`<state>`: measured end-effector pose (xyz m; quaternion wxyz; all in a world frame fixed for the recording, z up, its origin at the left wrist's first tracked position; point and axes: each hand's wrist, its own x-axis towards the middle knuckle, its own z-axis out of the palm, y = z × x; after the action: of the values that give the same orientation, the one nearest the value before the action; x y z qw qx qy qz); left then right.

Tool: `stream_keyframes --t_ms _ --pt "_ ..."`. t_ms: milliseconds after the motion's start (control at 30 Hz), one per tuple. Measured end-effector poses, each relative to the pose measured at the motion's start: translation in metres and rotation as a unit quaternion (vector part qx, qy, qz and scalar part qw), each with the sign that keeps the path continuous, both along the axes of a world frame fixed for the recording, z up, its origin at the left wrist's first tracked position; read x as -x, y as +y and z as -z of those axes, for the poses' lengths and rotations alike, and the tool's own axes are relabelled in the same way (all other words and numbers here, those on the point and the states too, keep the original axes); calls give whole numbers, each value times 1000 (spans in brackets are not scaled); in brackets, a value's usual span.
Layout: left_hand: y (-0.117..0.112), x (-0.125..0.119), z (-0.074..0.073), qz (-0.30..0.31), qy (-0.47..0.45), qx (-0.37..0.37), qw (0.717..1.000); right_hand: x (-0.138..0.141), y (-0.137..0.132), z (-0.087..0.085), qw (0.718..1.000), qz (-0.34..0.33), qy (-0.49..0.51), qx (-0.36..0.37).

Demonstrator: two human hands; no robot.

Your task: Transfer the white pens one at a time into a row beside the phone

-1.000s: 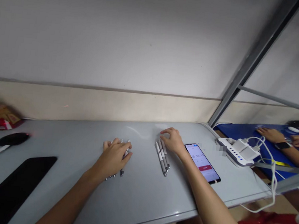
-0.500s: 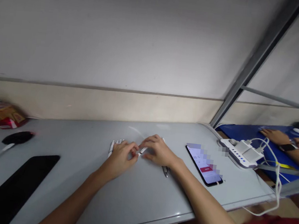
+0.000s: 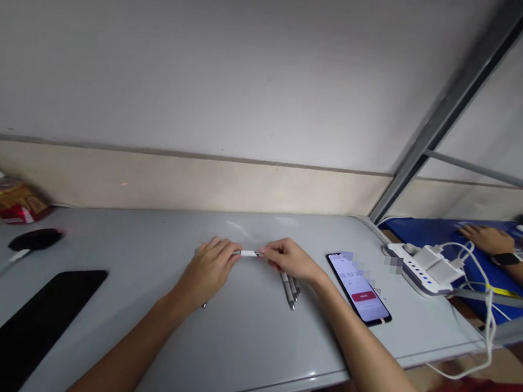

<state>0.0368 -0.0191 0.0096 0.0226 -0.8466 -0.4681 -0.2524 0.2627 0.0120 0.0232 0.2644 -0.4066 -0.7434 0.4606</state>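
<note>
Between my two hands is a white pen (image 3: pixel 249 254), held level just above the grey table. My left hand (image 3: pixel 210 269) has its fingers closed on the pen's left end. The right end is pinched by the fingertips of my right hand (image 3: pixel 288 259). Several white pens with silver tips (image 3: pixel 289 290) lie together on the table, partly hidden beneath my right hand. Below my left wrist a small silver tip (image 3: pixel 204 306) shows; the rest of that item is hidden by the hand.
A lit phone (image 3: pixel 358 289) lies to the right, near a white power strip (image 3: pixel 416 270) with plugs and cables. At left are a black mat-like object (image 3: pixel 33 327), a black mouse-shaped item (image 3: pixel 35 239) and a bottle (image 3: pixel 12 198). Another person's hand (image 3: pixel 487 239) rests on a blue surface.
The pen has turned from slanted to level. My left hand has shifted slightly left and now covers the white items seen beside it earlier. More of the pens under my right hand shows.
</note>
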Motion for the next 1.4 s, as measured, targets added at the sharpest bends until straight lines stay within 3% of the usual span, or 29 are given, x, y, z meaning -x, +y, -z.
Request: stream_keyframes --t_ms 100,200,267,433,500,567,700,833,1000,1133,1267,1400 --pt "0 1 -1 -7 15 -22 1000 -3 2 -1 993 -13 38 111" --pt "-1 2 -2 -6 20 -25 999 -4 2 -1 985 -25 62 162" --pt "-1 2 -3 -8 6 -14 1000 -2 -1 -2 987 -25 76 138" --pt "1 5 -1 -33 -83 32 995 9 -7 -5 990 28 78 -114" --pt "3 5 1 -45 -113 59 991 11 -7 -4 980 59 93 -168" --pt "4 4 2 -48 -124 75 988 11 -4 -2 978 82 101 -161" --pt "4 3 1 -41 -107 65 991 6 1 3 993 78 57 -62" --pt "4 5 1 -50 -77 59 994 5 1 3 988 72 93 -101" --pt "4 5 1 -41 -73 57 995 6 0 2 996 64 49 -30" --pt "2 3 -1 -35 -73 66 995 6 2 5 987 83 83 -110" --pt "0 2 -1 -39 -71 75 994 5 3 7 995 62 39 -62" --pt "0 1 -1 -48 -61 82 994 5 2 7 990 59 61 -116"
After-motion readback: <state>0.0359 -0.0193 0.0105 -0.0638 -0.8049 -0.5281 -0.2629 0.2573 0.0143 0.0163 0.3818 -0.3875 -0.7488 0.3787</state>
